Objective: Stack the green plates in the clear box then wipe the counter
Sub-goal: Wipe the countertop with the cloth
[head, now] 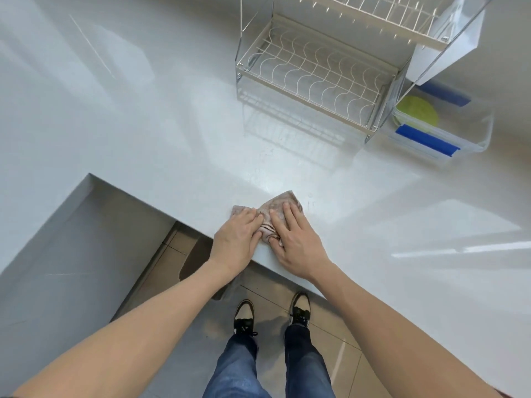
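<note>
Both forearms reach forward from the bottom of the view, above blue jeans and black-and-cream shoes (298, 308) on a tiled floor (178, 271). Beyond them spreads the white counter (143, 124), the biggest thing in sight, its front edge just under the wrists. A clear-walled wire dish rack (313, 73) stands at the far right of the counter, its shelves bare. Just to the right of the rack sits the clear box (485, 133) with blue clips, and the green plates (418, 110) lie stacked inside it. At the near edge of the counter lies a crumpled pinkish cloth (283, 203). The left hand (237, 239) and right hand (296, 242) rest side by side on it, fingers spread flat, pressing the cloth down rather than clasping it.
</note>
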